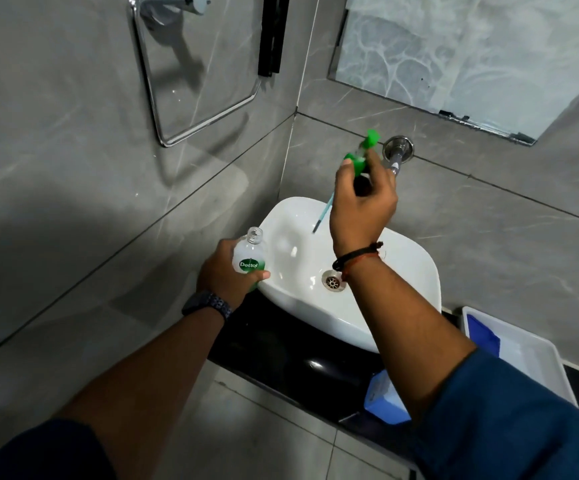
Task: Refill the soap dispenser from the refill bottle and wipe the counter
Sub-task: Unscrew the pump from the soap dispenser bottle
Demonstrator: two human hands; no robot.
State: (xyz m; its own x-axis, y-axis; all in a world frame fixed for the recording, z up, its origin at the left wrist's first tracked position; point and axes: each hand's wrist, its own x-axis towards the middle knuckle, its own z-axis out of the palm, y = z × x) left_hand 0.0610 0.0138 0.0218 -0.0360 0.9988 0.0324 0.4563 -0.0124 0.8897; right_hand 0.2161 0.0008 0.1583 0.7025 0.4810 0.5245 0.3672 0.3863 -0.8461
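Note:
My left hand (227, 273) grips a clear soap dispenser bottle (250, 256) with a green label, at the left rim of the white basin (402, 271). Its neck is open, with no cap on. My right hand (362, 206) is raised above the basin and holds the green pump head (362, 152). The pump's thin dip tube (322, 214) hangs down over the bowl. A blue object (383, 398), perhaps the refill pack, lies on the black counter (281, 355) under my right forearm.
A chrome tap (397, 152) juts from the wall behind my right hand. A white tray (527, 355) holding a blue cloth (482, 336) sits right of the basin. A chrome towel ring (191, 95) hangs on the left wall. A mirror (471, 53) is at upper right.

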